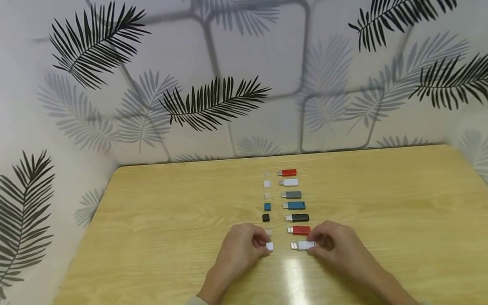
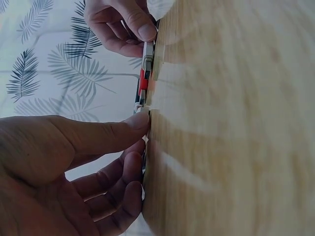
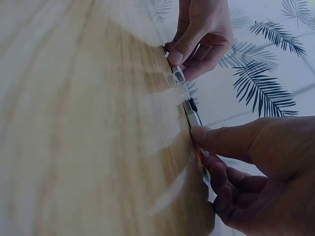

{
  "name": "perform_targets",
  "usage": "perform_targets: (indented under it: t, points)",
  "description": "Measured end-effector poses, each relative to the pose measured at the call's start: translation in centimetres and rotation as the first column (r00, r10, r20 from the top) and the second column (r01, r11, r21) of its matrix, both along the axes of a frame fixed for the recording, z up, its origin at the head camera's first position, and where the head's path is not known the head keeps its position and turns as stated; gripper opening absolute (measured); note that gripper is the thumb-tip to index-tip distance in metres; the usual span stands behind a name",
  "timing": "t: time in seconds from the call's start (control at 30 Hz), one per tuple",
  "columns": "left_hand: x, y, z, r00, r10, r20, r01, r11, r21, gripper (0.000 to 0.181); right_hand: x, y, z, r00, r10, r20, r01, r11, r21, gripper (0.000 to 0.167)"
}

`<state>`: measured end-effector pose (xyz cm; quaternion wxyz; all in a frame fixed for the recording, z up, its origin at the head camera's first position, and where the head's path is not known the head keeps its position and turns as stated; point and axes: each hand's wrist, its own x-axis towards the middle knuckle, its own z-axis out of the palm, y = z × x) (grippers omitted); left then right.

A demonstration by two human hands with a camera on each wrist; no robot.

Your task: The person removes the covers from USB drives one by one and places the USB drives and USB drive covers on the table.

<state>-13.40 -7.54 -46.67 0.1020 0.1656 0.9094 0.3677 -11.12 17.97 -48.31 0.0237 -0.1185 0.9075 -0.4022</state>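
Observation:
At the near end of two rows, my left hand point(image 1: 242, 247) pinches a small white cap point(image 1: 270, 246) between thumb and fingertips, down at the tabletop. Across from it, my right hand point(image 1: 338, 242) grips the rear end of a white USB flash drive point(image 1: 305, 245) with thumb and fingers; its metal plug points left, towards the cap. A gap lies between cap and drive. Just beyond is a red USB flash drive point(image 1: 300, 230), close to my right fingertips. In the left wrist view the white drive point(image 2: 147, 53) lies low along the wood, under the right hand's thumb.
Several more flash drives run away from me, among them a black one point(image 1: 298, 218), a blue one point(image 1: 295, 205) and a grey one point(image 1: 292, 194). Left of them is a column of caps, including a black cap point(image 1: 265, 217) and a blue cap point(image 1: 267, 207). A leaf-patterned wall covering point(image 1: 263, 121) borders the wooden table point(image 1: 165, 203).

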Motion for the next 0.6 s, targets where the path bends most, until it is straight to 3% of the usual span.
perform_targets:
  t: [0.33, 0.6]
  points:
    - [0.0, -0.1, 0.2, 1.000, -0.026, 0.005, 0.026, 0.999, 0.019, 0.015, 0.3, 0.1, 0.0, 1.000, 0.006, -0.005, -0.006, 1.000, -0.028, 0.024]
    - [-0.2, -1.2, 0.0, 0.998, -0.041, 0.049, 0.033, 0.987, 0.155, 0.016, 0.6, 0.3, 0.0, 1.000, -0.020, -0.004, 0.019, 0.998, -0.056, 0.025]
